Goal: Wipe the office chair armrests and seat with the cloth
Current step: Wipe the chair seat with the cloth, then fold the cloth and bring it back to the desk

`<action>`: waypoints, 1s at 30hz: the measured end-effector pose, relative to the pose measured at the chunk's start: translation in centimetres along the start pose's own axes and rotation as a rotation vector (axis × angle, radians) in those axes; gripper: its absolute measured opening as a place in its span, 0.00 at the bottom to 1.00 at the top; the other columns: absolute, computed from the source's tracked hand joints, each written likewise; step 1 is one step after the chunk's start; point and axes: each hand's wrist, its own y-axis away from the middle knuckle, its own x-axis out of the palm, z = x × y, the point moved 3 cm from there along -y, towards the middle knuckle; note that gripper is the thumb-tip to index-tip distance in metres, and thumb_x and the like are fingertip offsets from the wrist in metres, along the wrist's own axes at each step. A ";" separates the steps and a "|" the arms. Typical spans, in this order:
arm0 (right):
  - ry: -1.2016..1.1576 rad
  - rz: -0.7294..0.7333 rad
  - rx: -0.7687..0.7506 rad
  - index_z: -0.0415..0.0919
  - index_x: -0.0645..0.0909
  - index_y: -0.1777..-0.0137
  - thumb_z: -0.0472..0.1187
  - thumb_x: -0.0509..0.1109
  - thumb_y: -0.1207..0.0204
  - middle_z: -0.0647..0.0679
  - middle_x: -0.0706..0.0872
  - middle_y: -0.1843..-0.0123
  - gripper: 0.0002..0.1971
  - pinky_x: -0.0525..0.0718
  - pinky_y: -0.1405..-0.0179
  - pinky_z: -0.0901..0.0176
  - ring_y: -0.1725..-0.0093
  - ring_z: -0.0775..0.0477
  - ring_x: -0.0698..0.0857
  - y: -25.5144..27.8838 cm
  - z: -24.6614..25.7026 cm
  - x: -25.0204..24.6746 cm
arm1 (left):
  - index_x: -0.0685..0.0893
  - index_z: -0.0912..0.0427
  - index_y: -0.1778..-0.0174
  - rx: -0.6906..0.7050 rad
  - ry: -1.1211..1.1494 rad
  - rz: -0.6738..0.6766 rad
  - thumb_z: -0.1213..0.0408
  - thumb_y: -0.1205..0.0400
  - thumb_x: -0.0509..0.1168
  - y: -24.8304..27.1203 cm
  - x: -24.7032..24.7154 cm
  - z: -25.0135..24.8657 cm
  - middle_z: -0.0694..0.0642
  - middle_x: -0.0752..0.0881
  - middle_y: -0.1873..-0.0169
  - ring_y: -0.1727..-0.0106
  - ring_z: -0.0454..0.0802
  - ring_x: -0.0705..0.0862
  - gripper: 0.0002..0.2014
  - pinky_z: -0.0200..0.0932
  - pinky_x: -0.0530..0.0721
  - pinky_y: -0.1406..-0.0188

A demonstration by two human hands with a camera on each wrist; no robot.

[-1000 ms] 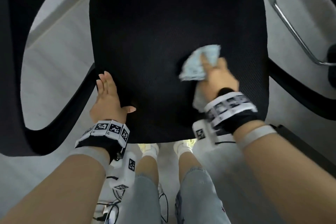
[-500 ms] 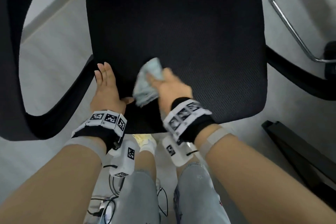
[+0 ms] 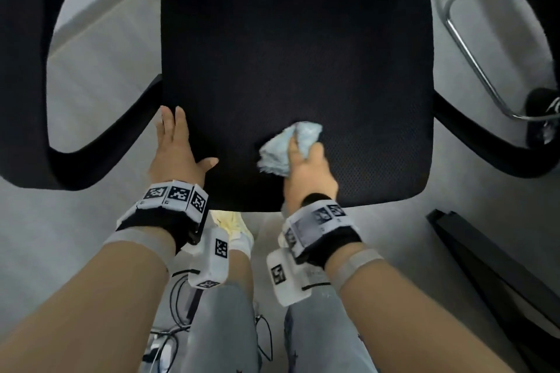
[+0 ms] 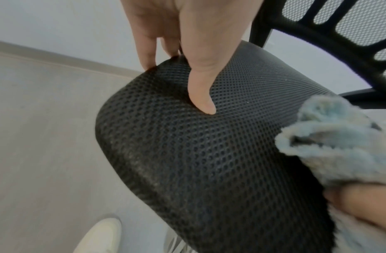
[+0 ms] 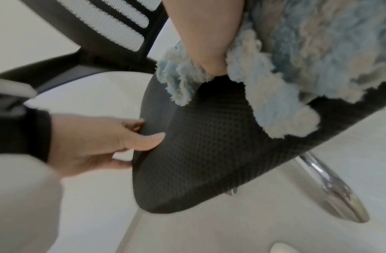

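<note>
Both hands are on the seat: the left hand lies at its front left edge, fingers straight down the side and thumb flat on the mesh top, steadying it without closing around anything. The right hand has its fingers curled round the cloth, a bunched pale-blue fluffy wad pressed onto the front middle of the seat (the thumb digs into its pile in the right wrist view). The cloth looks soft, light and limp, so it should be held bunched in the palm as it is, or loose corners may trail. The seat's mesh appears firm but slightly giving and textured, likely to drag on the fibres. The left armrest curves just beside the left hand, untouched now.
</note>
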 end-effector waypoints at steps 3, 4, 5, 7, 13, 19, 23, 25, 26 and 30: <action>0.037 0.023 -0.161 0.53 0.48 0.21 0.36 0.58 0.22 0.38 0.64 0.31 0.33 0.81 0.46 0.43 0.36 0.38 0.71 0.3 2.2 1.1 | 0.42 0.53 0.19 -0.002 -0.032 0.029 0.65 0.28 0.71 -0.1 -0.4 0.2 0.50 0.38 0.17 0.16 0.51 0.44 0.50 0.57 0.60 0.21; 0.042 0.054 -0.217 0.53 0.48 0.21 0.36 0.59 0.22 0.39 0.64 0.31 0.33 0.81 0.45 0.43 0.35 0.38 0.71 0.3 2.5 1.2 | 0.42 0.53 0.19 -0.008 -0.036 0.043 0.66 0.28 0.72 -0.2 -0.6 0.2 0.50 0.38 0.17 0.16 0.51 0.44 0.50 0.56 0.60 0.21; 0.036 0.110 -0.268 0.54 0.49 0.21 0.37 0.59 0.22 0.39 0.63 0.31 0.33 0.80 0.43 0.43 0.35 0.38 0.71 0.2 2.5 1.1 | 0.42 0.53 0.19 -0.020 -0.033 0.066 0.68 0.28 0.71 -0.1 -0.7 0.2 0.50 0.38 0.17 0.16 0.51 0.45 0.50 0.55 0.59 0.20; -0.019 0.229 -0.346 0.58 0.53 0.22 0.39 0.59 0.22 0.41 0.65 0.32 0.30 0.79 0.39 0.44 0.36 0.38 0.72 0.4 2.3 0.7 | 0.44 0.54 0.19 -0.039 -0.029 0.121 0.70 0.29 0.72 0.5 -1.0 -0.3 0.52 0.39 0.17 0.16 0.54 0.48 0.51 0.55 0.60 0.20; -0.553 0.258 -0.246 0.35 0.79 0.46 0.39 0.58 0.23 0.33 0.76 0.43 0.12 0.76 0.47 0.51 0.46 0.35 0.79 3.3 1.8 -4.3 | 0.57 0.52 0.20 0.034 0.308 0.347 0.69 0.33 0.76 5.5 -2.1 -4.3 0.51 0.56 0.18 0.19 0.51 0.59 0.47 0.44 0.60 0.22; -1.148 0.142 -0.059 0.23 0.77 0.42 0.32 0.66 0.24 0.43 0.62 0.44 0.14 0.77 0.36 0.56 0.43 0.53 0.72 8.4 -0.5 -8.9 | 0.63 0.47 0.25 0.152 0.759 0.512 0.78 0.30 0.71 11.7 -4.5 -9.1 0.41 0.75 0.33 0.31 0.40 0.74 0.41 0.44 0.69 0.25; -1.381 0.169 -0.052 0.28 0.77 0.41 0.33 0.68 0.27 0.29 0.80 0.40 0.16 0.77 0.33 0.39 0.38 0.32 0.80 11.0 -2.7 -10.3 | 0.58 0.50 0.21 0.173 0.786 0.604 0.71 0.32 0.74 13.7 -4.8 -11.2 0.48 0.79 0.32 0.34 0.39 0.78 0.45 0.43 0.75 0.29; -1.568 0.215 -0.004 0.34 0.77 0.42 0.33 0.66 0.25 0.35 0.83 0.44 0.12 0.78 0.34 0.35 0.41 0.33 0.81 12.5 -4.3 -10.4 | 0.58 0.51 0.21 0.146 0.796 0.660 0.65 0.36 0.77 14.6 -4.7 -12.2 0.57 0.78 0.30 0.31 0.50 0.79 0.49 0.53 0.75 0.29; -1.654 0.221 0.018 0.33 0.77 0.41 0.31 0.64 0.23 0.36 0.83 0.44 0.12 0.79 0.36 0.35 0.42 0.33 0.81 13.4 -5.0 -10.4 | 0.61 0.53 0.22 0.143 0.793 0.676 0.65 0.38 0.77 15.2 -4.7 -12.7 0.59 0.79 0.31 0.31 0.54 0.79 0.48 0.55 0.77 0.31; -1.847 0.044 0.078 0.30 0.74 0.36 0.30 0.64 0.24 0.36 0.85 0.46 0.16 0.85 0.45 0.43 0.49 0.37 0.86 17.1 -8.0 -10.3 | 0.75 0.63 0.32 0.182 0.776 0.791 0.58 0.46 0.82 17.9 -4.5 -15.3 0.61 0.84 0.38 0.36 0.58 0.83 0.45 0.50 0.86 0.44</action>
